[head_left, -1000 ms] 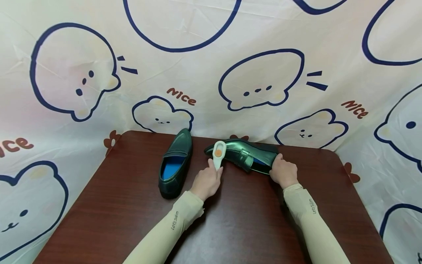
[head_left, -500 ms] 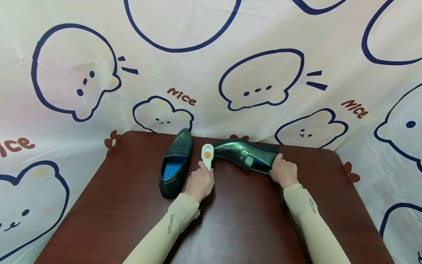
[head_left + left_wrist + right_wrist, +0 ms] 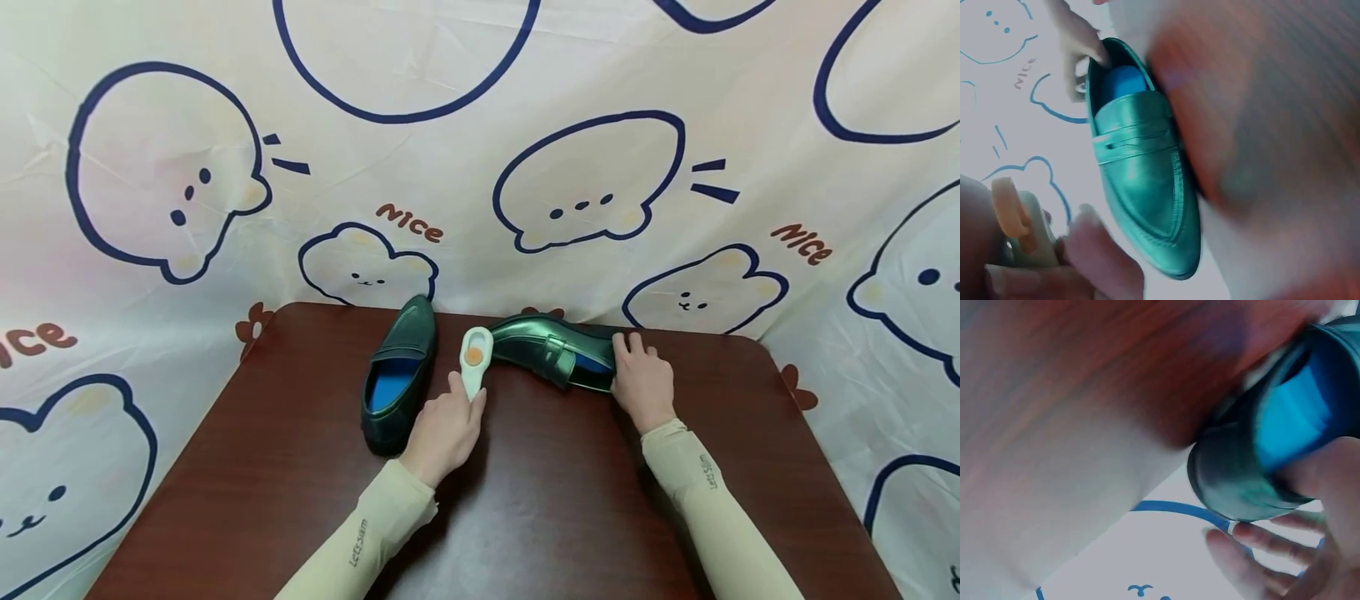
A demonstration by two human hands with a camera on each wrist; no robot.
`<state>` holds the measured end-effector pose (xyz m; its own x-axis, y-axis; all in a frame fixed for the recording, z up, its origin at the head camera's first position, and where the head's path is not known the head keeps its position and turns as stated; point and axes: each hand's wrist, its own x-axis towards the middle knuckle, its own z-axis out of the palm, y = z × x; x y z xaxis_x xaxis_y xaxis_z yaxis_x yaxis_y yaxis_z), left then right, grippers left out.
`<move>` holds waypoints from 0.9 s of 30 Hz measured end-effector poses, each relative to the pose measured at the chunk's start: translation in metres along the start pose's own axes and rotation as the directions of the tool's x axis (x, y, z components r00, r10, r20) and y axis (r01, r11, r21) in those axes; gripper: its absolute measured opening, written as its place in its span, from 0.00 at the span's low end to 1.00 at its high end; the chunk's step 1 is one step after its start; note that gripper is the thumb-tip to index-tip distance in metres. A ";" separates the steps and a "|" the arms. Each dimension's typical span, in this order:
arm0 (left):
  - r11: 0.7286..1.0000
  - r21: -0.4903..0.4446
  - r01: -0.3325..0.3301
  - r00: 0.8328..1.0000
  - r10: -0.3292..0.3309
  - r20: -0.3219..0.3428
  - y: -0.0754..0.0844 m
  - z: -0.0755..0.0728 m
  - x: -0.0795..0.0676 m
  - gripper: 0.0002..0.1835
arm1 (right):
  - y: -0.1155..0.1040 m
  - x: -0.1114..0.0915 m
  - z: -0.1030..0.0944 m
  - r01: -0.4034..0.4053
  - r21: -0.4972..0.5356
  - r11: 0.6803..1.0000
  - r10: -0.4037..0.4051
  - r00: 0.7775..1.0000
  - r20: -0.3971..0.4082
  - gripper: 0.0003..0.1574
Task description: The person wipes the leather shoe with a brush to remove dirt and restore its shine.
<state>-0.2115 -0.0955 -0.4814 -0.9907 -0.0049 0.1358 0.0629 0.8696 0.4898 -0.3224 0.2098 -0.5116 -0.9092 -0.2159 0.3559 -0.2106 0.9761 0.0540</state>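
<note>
My left hand (image 3: 444,429) grips a small white tool with a rounded head (image 3: 476,350) and an orange spot; it is held close to a shoe's toe. In the left wrist view a curved orange piece (image 3: 1009,209) rises from the tool's pale body. That shoe, a shiny dark-green loafer (image 3: 528,348), lies tilted with its toe to the left. My right hand (image 3: 645,387) holds its heel, thumb inside the opening over the blue insole (image 3: 1291,419) and fingers spread behind. A matching loafer (image 3: 411,333) stands upright to the left, toe toward the wall.
Both shoes are on a dark red-brown table (image 3: 525,517), near its back edge. Behind and beside it hangs a pale cloth (image 3: 465,167) printed with blue cartoon outlines and the word "Nice".
My left hand has moved the white tool left, from over the loafer's front to beside its toe, and slightly nearer. The fingers of my right hand have shifted and spread at the heel.
</note>
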 end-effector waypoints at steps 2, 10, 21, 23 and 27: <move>0.999 -0.018 -0.039 0.999 0.038 -0.011 0.000 -0.011 -0.003 0.22 | -0.001 0.004 -0.001 0.067 0.007 0.998 -0.066 0.997 -0.035 0.27; 0.982 -0.079 -0.172 0.974 0.157 -0.165 -0.026 -0.059 -0.007 0.22 | 0.001 0.020 -0.024 0.100 0.105 0.989 -0.109 0.990 0.087 0.09; 0.999 -0.009 -0.053 0.992 0.051 -0.117 -0.124 -0.102 0.002 0.25 | -0.005 0.013 -0.051 -0.222 0.547 0.807 -0.063 0.889 0.454 0.21; 1.000 -0.002 -0.012 0.998 0.011 -0.066 -0.139 -0.100 0.002 0.27 | -0.007 0.012 -0.051 -0.218 0.554 0.804 -0.077 0.885 0.460 0.22; 0.999 -0.002 0.040 0.999 -0.040 0.008 -0.158 -0.096 0.000 0.28 | -0.009 0.008 -0.046 -0.221 0.557 0.800 -0.085 0.878 0.471 0.24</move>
<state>-0.2102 -0.2804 -0.4759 -0.9934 -0.0353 0.1091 0.0237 0.8678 0.4963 -0.3117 0.2007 -0.4663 -0.9494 -0.2850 -0.1318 -0.1673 0.8144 -0.5556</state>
